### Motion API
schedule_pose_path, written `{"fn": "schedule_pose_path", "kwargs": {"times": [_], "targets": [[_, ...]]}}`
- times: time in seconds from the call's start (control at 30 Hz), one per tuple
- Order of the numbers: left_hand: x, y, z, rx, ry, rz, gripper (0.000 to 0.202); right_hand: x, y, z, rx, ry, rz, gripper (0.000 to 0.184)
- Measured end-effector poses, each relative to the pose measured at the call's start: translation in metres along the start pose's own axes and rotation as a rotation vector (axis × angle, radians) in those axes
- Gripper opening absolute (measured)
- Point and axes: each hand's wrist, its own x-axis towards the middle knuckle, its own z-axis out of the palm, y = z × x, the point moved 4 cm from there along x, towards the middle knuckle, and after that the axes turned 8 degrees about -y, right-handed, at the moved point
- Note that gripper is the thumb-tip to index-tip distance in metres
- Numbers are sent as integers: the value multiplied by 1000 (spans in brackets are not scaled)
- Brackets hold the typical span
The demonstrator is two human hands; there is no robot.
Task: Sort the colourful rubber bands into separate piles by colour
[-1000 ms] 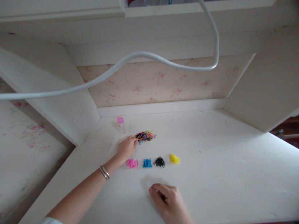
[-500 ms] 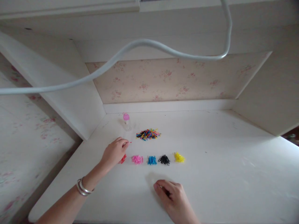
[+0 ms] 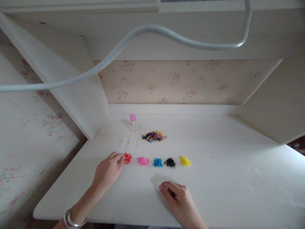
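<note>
My left hand (image 3: 108,170) is closed in a pinch at the left edge of a small pile of red rubber bands (image 3: 128,158), with a red band at its fingertips. To the right of that pile, in a row, lie pink rubber bands (image 3: 143,161), blue rubber bands (image 3: 157,162), black rubber bands (image 3: 170,162) and yellow rubber bands (image 3: 185,160). Behind the row is a larger mixed heap of coloured rubber bands (image 3: 154,136). My right hand (image 3: 177,197) rests on the table in front of the blue and black piles, fingers curled shut, nothing visible in them.
A small clear bottle with a pink cap (image 3: 132,122) stands behind the mixed heap, to its left. The white tabletop (image 3: 221,184) is bounded by a back wall and side panels. A thick white cable (image 3: 152,29) crosses the upper view.
My left hand has come down and left, from near the mixed heap to the red pile, with the red band at its fingertips. The view has shifted slightly; my right hand stays put.
</note>
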Motion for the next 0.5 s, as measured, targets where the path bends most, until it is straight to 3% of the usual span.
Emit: {"fn": "schedule_pose_path", "kwargs": {"times": [0.2, 0.3, 0.5], "targets": [[-11, -7, -2, -112, 71, 3, 30, 2, -3, -1, 33, -31, 23, 43], [-26, -9, 3, -250, 108, 5, 31, 10, -14, -14, -22, -68, 14, 43], [-53, -11, 27, -554, -15, -48, 31, 67, -37, -53, -340, -21, 6, 33]]}}
